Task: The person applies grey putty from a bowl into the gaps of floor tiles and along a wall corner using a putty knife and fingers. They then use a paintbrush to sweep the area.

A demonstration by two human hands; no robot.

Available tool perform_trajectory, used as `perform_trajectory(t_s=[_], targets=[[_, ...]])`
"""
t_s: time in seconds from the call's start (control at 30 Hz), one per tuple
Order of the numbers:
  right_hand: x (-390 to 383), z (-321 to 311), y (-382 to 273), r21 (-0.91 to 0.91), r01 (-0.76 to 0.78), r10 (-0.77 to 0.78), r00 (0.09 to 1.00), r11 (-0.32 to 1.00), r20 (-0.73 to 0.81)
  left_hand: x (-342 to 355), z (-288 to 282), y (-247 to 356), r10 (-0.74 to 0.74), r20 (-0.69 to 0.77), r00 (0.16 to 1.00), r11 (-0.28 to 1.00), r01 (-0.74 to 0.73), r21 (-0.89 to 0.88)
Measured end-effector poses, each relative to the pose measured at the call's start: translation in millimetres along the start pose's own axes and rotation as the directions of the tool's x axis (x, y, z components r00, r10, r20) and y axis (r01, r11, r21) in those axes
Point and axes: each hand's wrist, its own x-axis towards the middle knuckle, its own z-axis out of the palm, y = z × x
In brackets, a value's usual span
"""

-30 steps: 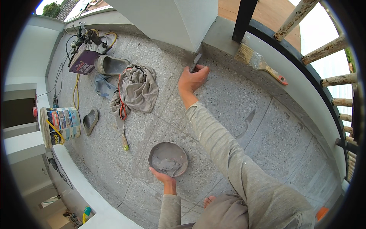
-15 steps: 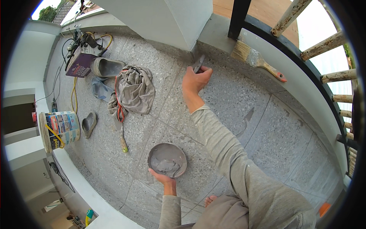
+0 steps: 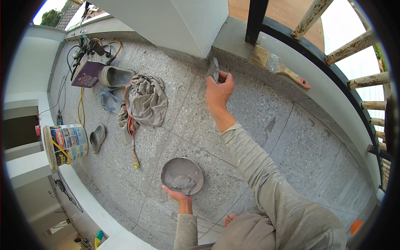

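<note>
My left hand (image 3: 179, 196) is closed on the near left rim of a round bowl (image 3: 201, 183), holding it above the floor. Thick grey paste (image 3: 183, 179) lies in the bowl, heaped toward its near side. At the foot of the white wall's corner, my right hand (image 3: 219, 91) pinches a small flat grey scraper (image 3: 213, 69). The scraper stands nearly upright against the joint between floor and wall base; its lower end is hidden by my fingers. A paintbrush (image 3: 277, 66) with a wooden, red-tipped handle rests on the ledge to the right of that hand.
Black railing (image 3: 306, 46) curves along the right. At left lie a crumpled grey cloth (image 3: 146, 100), clogs (image 3: 116, 77), a purple box (image 3: 85, 73) with cables, and a labelled bucket (image 3: 66, 143). A green-ended tool (image 3: 135, 160) lies on the speckled tile floor (image 3: 233, 166).
My right hand has shifted slightly right and nearer, and the scraper has turned more upright. My left hand and the bowl have hardly moved.
</note>
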Motion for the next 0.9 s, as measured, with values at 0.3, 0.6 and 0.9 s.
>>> perform_trajectory(t_s=[0.3,0.6,0.9], targets=[[-4,15,-1,-0.077,0.177,-0.179,0.984,0.981,-0.015,3,-1,-3,0.007,0.012,1.000,1.000,-0.007,0.003],[-17,30,-7,-0.059,0.170,-0.174,0.982,0.984,-0.071,10,-8,-11,0.001,0.061,0.998,0.999,0.001,-0.038],[-25,54,-14,-0.206,0.213,-0.247,0.956,0.955,-0.157,2,2,-8,0.009,0.043,0.999,1.000,-0.008,-0.025]])
